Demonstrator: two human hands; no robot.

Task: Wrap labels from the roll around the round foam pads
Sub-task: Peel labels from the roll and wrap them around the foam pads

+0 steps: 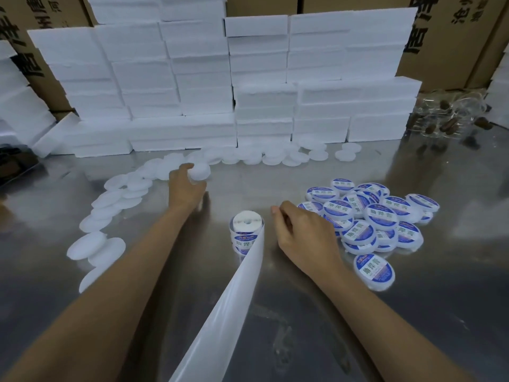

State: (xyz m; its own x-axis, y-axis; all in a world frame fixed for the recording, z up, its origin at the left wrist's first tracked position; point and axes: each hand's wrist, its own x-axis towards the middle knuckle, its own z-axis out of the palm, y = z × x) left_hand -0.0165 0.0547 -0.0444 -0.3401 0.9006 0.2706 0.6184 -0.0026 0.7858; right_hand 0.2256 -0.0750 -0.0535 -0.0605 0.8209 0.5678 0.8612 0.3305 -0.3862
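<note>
My left hand (185, 188) grips a plain white round foam pad (200, 172) just above the metal table (303, 312), near a curved row of bare pads (110, 199). A label roll (246, 230) stands upright at the centre, its blank backing strip (225, 312) trailing toward me. My right hand (301, 238) hovers just right of the roll with fingers curled; whether it pinches a label is hidden. A heap of labelled pads (369, 219) with blue and white stickers lies to the right.
Stacks of white foam blocks (220, 86) form a wall across the back, with more bare pads (275, 157) along their base. Cardboard boxes (451, 42) stand behind. A clear plastic bag with brown items (451, 117) lies at the back right.
</note>
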